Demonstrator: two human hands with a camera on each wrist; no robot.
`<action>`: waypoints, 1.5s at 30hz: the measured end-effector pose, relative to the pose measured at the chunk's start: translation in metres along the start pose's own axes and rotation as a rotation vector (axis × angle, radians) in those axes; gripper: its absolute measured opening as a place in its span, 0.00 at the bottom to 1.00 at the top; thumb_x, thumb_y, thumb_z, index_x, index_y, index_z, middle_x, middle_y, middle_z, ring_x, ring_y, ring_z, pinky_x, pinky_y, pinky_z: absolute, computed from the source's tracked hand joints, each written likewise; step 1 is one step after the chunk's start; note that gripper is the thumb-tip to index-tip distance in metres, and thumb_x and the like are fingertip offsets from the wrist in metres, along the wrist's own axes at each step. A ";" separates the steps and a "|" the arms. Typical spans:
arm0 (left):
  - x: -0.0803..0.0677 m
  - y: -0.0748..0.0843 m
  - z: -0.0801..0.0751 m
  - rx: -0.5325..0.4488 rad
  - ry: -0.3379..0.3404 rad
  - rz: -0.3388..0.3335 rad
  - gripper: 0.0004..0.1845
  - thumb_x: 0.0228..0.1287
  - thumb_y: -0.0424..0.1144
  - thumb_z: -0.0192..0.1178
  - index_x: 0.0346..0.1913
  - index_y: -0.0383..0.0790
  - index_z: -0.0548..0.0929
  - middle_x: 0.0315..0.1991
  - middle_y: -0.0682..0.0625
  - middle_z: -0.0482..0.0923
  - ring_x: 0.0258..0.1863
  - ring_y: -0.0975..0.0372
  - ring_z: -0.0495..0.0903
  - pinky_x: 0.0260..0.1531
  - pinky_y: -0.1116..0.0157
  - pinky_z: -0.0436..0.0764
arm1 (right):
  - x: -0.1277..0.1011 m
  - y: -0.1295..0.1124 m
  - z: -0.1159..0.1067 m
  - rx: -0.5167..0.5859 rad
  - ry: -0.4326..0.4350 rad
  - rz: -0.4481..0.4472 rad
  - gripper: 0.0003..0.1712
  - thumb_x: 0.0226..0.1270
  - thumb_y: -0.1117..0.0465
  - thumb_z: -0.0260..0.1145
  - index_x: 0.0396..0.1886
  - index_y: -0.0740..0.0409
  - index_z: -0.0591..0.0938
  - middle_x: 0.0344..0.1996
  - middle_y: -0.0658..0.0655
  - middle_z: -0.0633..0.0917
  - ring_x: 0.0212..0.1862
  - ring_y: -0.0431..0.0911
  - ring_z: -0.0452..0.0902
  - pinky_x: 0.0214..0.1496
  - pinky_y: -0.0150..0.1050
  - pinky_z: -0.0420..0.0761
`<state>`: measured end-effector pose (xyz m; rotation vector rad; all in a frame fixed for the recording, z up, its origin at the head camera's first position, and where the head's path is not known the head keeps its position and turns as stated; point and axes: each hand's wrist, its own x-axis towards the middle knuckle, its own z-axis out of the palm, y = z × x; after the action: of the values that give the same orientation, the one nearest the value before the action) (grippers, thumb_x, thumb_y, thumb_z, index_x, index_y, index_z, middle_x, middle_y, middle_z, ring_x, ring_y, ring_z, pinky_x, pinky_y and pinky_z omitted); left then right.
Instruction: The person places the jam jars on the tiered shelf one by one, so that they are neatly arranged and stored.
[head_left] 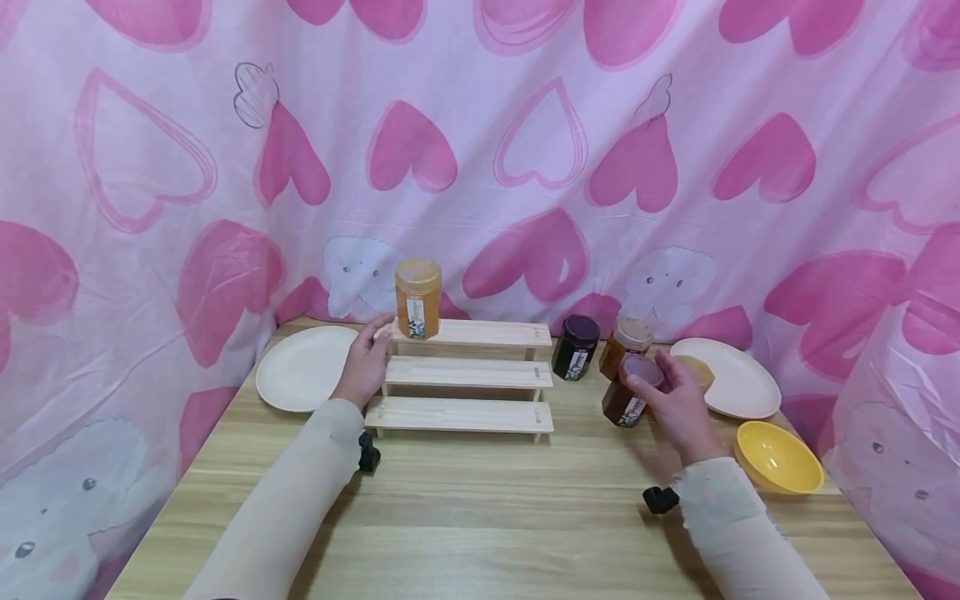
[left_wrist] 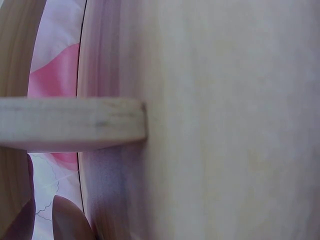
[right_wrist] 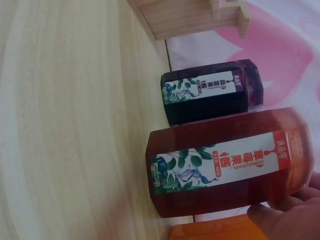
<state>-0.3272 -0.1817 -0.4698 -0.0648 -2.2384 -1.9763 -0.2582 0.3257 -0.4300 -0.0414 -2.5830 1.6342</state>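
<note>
My left hand (head_left: pixel 366 362) grips the left end of the top step of a three-step wooden shelf (head_left: pixel 468 372). In the left wrist view its fingertips (left_wrist: pixel 70 220) show beside the wood. An amber honey-coloured jar (head_left: pixel 417 304) stands on the left end of the top step. My right hand (head_left: pixel 678 408) holds a dark red jam jar (right_wrist: pixel 220 162) by its lid, thumb and fingers around it. Behind that jar are a dark purple jam jar (head_left: pixel 575 350) and an orange-brown jar (head_left: pixel 618 346). Another jar (head_left: pixel 696 372) with a yellowish lid is partly hidden behind the right hand.
A white oval plate (head_left: pixel 303 367) lies left of the shelf. Another white plate (head_left: pixel 738 379) lies at the back right, with a yellow bowl (head_left: pixel 780 458) in front of it. A pink heart-patterned curtain (head_left: pixel 517 125) surrounds the wooden table (head_left: pixel 480 517).
</note>
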 end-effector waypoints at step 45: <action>-0.009 0.015 0.002 0.012 0.009 0.004 0.24 0.88 0.44 0.45 0.79 0.46 0.69 0.27 0.53 0.67 0.22 0.65 0.64 0.25 0.69 0.68 | 0.004 0.007 0.006 -0.058 -0.006 0.048 0.49 0.72 0.49 0.74 0.82 0.61 0.62 0.73 0.68 0.72 0.73 0.58 0.70 0.62 0.27 0.75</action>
<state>-0.3168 -0.1768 -0.4568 -0.0598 -2.2430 -1.9567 -0.2633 0.3231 -0.4383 -0.1030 -2.6540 1.5761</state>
